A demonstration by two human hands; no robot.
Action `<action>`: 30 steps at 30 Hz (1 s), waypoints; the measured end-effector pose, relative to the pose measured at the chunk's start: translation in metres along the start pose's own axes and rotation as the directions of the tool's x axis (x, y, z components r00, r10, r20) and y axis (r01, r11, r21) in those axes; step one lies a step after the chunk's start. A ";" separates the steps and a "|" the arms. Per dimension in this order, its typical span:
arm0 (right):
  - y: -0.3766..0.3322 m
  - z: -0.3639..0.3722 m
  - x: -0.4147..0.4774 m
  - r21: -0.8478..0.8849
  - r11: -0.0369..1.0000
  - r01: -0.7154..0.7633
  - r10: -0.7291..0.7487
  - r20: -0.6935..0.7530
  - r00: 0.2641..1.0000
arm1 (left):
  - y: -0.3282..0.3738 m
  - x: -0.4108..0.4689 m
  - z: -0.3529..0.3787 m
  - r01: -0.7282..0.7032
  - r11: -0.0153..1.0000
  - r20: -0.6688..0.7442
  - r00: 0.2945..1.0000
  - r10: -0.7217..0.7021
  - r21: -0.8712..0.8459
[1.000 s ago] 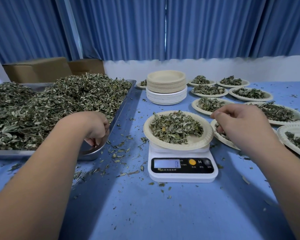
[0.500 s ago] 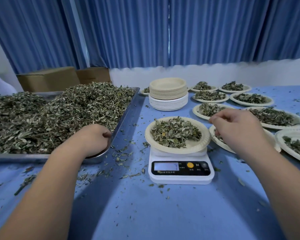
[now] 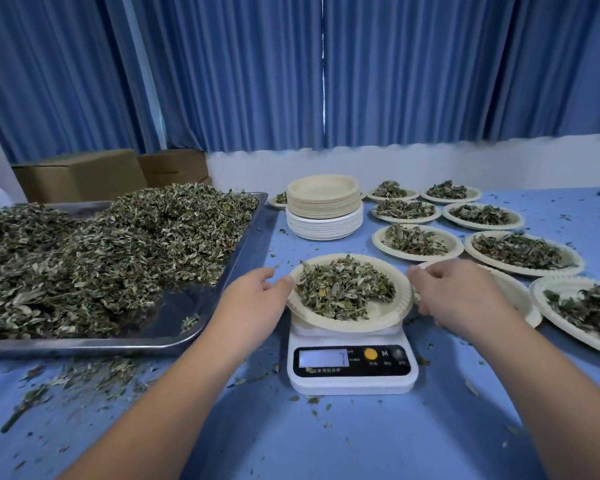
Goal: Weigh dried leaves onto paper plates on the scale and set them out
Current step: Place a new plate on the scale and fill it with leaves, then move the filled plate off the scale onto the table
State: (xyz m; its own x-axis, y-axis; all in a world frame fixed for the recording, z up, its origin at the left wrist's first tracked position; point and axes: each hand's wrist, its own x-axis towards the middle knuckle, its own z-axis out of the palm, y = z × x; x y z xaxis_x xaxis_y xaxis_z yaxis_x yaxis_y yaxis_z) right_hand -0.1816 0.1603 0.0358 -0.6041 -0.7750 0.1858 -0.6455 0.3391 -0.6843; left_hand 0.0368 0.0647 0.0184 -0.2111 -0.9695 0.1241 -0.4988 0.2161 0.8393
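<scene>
We count several filled plates (image 3: 469, 249) set out on the right. One more portion of dried leaves (image 3: 343, 289) is on the paper plate (image 3: 392, 311), centred on the scale (image 3: 350, 384). We judge it weighed but not yet set out. Plenty is left: leaf heap (image 3: 118, 258) in the steel tray (image 3: 187, 306), tall stack of empty plates (image 3: 323, 206). The plate is round, so no long axis; open side up, about level. Left hand (image 3: 257, 292) is relaxed, thumb touching the left rim. Right hand (image 3: 454, 296) is curled at the right rim; we can't tell if it pinches.
</scene>
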 end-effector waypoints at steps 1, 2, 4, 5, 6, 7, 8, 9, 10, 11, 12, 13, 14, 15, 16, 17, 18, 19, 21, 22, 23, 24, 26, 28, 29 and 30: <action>0.001 0.002 0.000 -0.001 1.000 -0.014 0.014 0.016 1.000 | 0.000 0.001 0.000 0.025 0.999 0.022 0.999 -0.024 -0.035; 0.001 0.004 0.000 0.005 1.000 -0.022 0.022 0.031 0.999 | 0.000 0.000 0.001 0.043 0.996 0.050 0.998 -0.039 -0.078; 0.003 0.008 0.000 0.040 0.999 -0.024 0.022 0.056 0.998 | -0.003 0.001 0.004 0.045 0.986 0.104 0.994 -0.028 -0.163; 0.003 0.009 0.000 0.067 0.997 -0.024 0.020 0.063 0.998 | -0.004 0.002 0.004 0.035 0.979 0.127 0.992 -0.009 -0.200; 0.003 0.010 0.000 0.098 0.995 -0.026 0.019 0.063 0.998 | -0.003 0.001 0.004 0.030 0.971 0.138 0.990 0.003 -0.235; 0.003 0.010 0.000 0.134 0.990 -0.029 0.021 0.059 0.998 | -0.005 0.002 0.004 0.030 0.961 0.146 0.989 0.011 -0.274; 0.003 0.009 0.000 0.181 0.983 -0.035 0.026 0.051 0.998 | -0.004 0.001 0.003 0.032 0.946 0.149 0.989 0.017 -0.323; 0.003 0.009 0.000 0.252 0.966 -0.052 0.042 0.042 0.998 | -0.004 0.002 0.002 0.032 0.927 0.153 0.988 0.028 -0.375; 0.002 0.008 -0.001 0.348 0.934 -0.077 0.068 0.040 0.997 | -0.003 0.000 0.000 0.035 0.904 0.155 0.987 0.034 -0.426; 0.001 0.007 -0.002 0.446 0.889 -0.105 0.093 0.048 0.995 | -0.002 -0.001 -0.002 0.036 0.881 0.153 0.987 0.042 -0.472; -0.002 0.005 -0.004 0.524 0.842 -0.126 0.109 0.063 0.992 | 0.001 -0.003 -0.004 0.032 0.859 0.151 0.987 0.053 -0.511; -0.007 0.003 -0.006 0.575 0.806 -0.142 0.118 0.079 0.990 | 0.004 -0.005 -0.005 0.033 0.841 0.159 0.985 0.064 -0.541; -0.011 0.000 -0.006 0.600 0.785 -0.154 0.124 0.091 0.988 | 0.008 -0.006 -0.007 0.041 0.822 0.163 0.985 0.063 -0.569; -0.014 -0.002 -0.007 0.613 0.774 -0.160 0.127 0.098 0.987 | 0.012 -0.007 -0.007 0.044 0.799 0.157 0.986 0.063 -0.600; -0.018 -0.005 -0.007 0.619 0.768 -0.166 0.128 0.106 0.986 | 0.016 -0.009 -0.007 0.049 0.769 0.142 0.988 0.055 -0.638; -0.022 -0.007 -0.006 0.623 0.763 -0.171 0.126 0.116 0.985 | 0.020 -0.009 -0.007 0.059 0.733 0.127 0.991 0.038 -0.677; -0.026 -0.010 -0.003 0.629 0.758 -0.172 0.122 0.122 0.985 | 0.025 -0.007 -0.007 0.065 0.710 0.117 0.993 0.025 -0.702; -0.029 -0.015 0.001 0.634 0.755 -0.170 0.120 0.122 0.985 | 0.031 -0.005 -0.006 0.065 0.711 0.113 0.993 0.020 -0.701; -0.035 -0.025 0.014 0.630 0.759 -0.161 0.122 0.105 0.987 | 0.046 0.005 -0.002 0.043 0.769 0.100 0.995 0.027 -0.638; -0.037 -0.031 0.024 0.627 0.765 -0.151 0.123 0.088 0.989 | 0.057 0.013 0.000 0.020 0.801 0.095 0.994 0.046 -0.598; -0.038 -0.036 0.037 0.628 0.765 -0.140 0.125 0.069 0.990 | 0.070 0.024 0.004 -0.012 0.822 0.093 0.992 0.080 -0.570; -0.038 -0.041 0.052 0.631 0.764 -0.135 0.133 0.051 0.990 | 0.083 0.036 0.010 -0.045 0.831 0.092 0.989 0.115 -0.555; -0.034 -0.049 0.083 0.636 0.760 -0.131 0.151 0.023 0.988 | 0.106 0.063 0.025 -0.106 0.838 0.099 0.977 0.186 -0.535; -0.025 -0.055 0.119 0.639 0.760 -0.116 0.152 -0.001 0.988 | 0.122 0.093 0.042 -0.120 0.845 0.123 0.969 0.214 -0.522; -0.020 -0.058 0.138 0.641 0.760 -0.107 0.148 -0.010 0.989 | 0.127 0.109 0.054 -0.103 0.839 0.140 0.968 0.208 -0.535; -0.013 -0.060 0.158 0.639 0.762 -0.101 0.143 -0.013 0.990 | 0.131 0.125 0.067 -0.077 0.833 0.155 0.969 0.192 -0.549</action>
State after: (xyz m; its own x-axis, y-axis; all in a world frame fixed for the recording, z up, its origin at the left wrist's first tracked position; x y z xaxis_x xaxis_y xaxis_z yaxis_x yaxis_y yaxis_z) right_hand -0.2967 0.0656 0.1169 -0.6961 -0.7115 0.0955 -0.1321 -0.0039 -0.9912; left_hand -0.1111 -0.0207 0.1082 -0.4309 -0.8802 0.1990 0.0621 0.1911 0.9796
